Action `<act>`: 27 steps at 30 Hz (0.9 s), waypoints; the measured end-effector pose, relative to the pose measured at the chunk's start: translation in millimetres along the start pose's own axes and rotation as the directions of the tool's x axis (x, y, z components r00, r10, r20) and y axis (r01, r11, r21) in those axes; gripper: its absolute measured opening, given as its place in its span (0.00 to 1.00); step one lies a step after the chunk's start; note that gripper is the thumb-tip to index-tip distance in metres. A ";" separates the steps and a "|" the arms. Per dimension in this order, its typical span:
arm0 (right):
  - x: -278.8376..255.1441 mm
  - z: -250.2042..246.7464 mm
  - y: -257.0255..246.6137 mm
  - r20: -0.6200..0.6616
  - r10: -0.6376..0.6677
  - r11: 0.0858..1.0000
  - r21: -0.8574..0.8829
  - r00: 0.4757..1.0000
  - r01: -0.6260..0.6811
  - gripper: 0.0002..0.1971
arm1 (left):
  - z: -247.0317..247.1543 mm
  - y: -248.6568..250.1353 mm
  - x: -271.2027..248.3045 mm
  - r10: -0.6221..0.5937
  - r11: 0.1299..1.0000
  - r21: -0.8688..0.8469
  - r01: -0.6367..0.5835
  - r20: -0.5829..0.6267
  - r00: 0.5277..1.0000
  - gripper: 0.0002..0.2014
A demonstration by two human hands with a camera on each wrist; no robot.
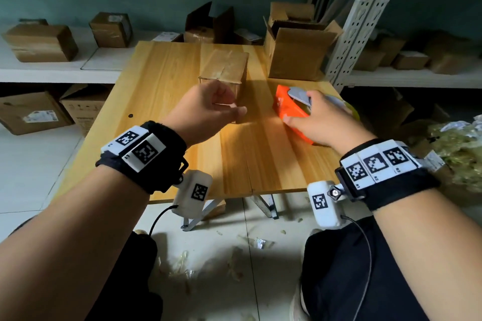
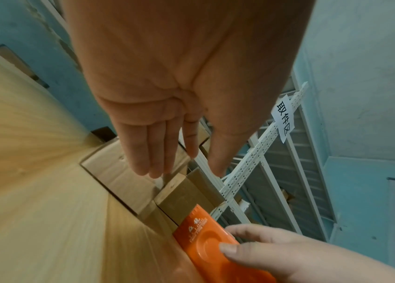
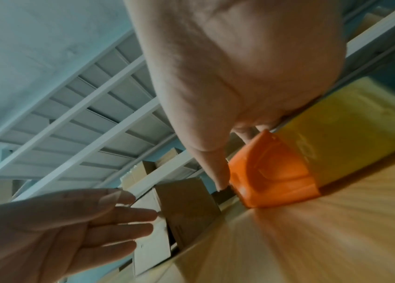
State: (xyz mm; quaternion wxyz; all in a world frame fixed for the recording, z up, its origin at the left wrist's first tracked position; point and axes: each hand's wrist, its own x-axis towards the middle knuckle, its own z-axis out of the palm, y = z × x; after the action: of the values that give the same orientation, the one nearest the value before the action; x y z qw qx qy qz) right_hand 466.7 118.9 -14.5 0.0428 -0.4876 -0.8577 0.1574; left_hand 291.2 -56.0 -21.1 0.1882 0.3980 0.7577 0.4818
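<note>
Right hand (image 3: 228, 76) grips orange tape dispenser (image 3: 271, 172), which sits on the wooden worktop (image 3: 312, 239). Thumb runs down its left side; yellow tape roll (image 3: 349, 124) on its right. Left hand (image 3: 58, 229) at left, fingers straight, tips just beside small cardboard box (image 3: 186, 206); contact unclear. White metal shelving (image 3: 82, 114) beyond.

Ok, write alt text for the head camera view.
A person's right hand grips an orange tape dispenser on a wooden table while the left hand, fingers relaxed, reaches toward a taped cardboard box at the table's middle. An open cardboard box stands at the far right corner, with more boxes on shelves behind.
</note>
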 end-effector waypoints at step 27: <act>-48.2 -10.1 -20.9 -0.193 -0.324 0.740 0.558 0.926 0.375 0.28 | 11.6 16.1 -4.3 -0.153 0.824 -0.523 0.216 0.161 0.975 0.22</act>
State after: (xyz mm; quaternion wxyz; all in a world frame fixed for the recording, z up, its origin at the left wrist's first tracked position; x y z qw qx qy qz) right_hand 477.0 70.3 5.5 0.2551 -0.2869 -0.8405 0.3823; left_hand 308.4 -49.2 -12.8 0.3797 0.2804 0.6154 0.6312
